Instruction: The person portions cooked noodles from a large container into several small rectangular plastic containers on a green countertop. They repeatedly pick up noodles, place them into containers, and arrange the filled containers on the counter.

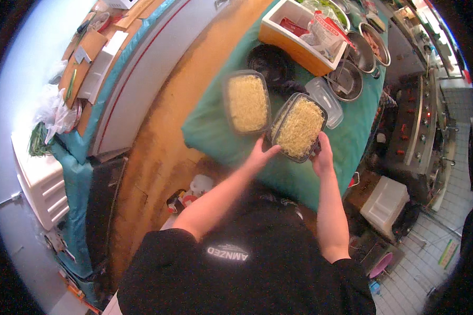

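Observation:
Between my hands is a clear plastic container of pale noodles (pixel 298 126), tilted over the green-covered table. My left hand (pixel 262 152) grips its near left corner, thumb on the rim. My right hand (pixel 322 154) holds the near right side, with some fingers hidden behind the wall. Just left of it, a second container of noodles (pixel 248 103) rests on the table, its edge close to the held one. A clear plastic lid (pixel 326 103) lies to the right, partly behind the held container. Beyond these sits a black round pan or bowl (pixel 269 63).
A foam box (pixel 299 49) with packets inside stands at the far side of the green table (pixel 220 126). Right of it are metal bowls (pixel 346 80), one containing pinkish food (pixel 372 45). A stove counter (pixel 412 118) runs along the right; a white cabinet (pixel 43 189) stands left.

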Action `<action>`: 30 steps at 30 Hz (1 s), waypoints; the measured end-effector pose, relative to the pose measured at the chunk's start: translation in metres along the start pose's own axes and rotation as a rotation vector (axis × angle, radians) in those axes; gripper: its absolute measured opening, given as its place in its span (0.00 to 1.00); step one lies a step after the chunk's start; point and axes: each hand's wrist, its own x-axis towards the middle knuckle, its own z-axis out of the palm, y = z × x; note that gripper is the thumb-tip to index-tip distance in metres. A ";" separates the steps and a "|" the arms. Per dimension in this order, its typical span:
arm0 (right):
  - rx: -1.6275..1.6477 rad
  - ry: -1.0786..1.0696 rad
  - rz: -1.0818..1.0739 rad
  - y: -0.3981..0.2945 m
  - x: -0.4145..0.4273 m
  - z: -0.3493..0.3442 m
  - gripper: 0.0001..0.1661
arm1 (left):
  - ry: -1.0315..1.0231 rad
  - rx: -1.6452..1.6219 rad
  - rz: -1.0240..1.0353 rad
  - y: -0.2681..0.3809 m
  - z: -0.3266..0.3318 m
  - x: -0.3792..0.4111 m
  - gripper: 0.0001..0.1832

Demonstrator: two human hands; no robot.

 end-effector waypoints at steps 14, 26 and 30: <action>-0.092 0.109 -0.258 0.031 0.020 0.005 0.29 | 0.281 0.039 0.170 -0.009 0.061 0.025 0.36; 0.345 -0.268 0.129 0.039 0.052 -0.030 0.33 | 0.206 -0.231 0.154 -0.042 0.038 0.048 0.28; 0.326 -0.197 0.210 0.049 0.067 -0.024 0.33 | 0.258 -0.296 0.051 -0.052 0.047 0.077 0.29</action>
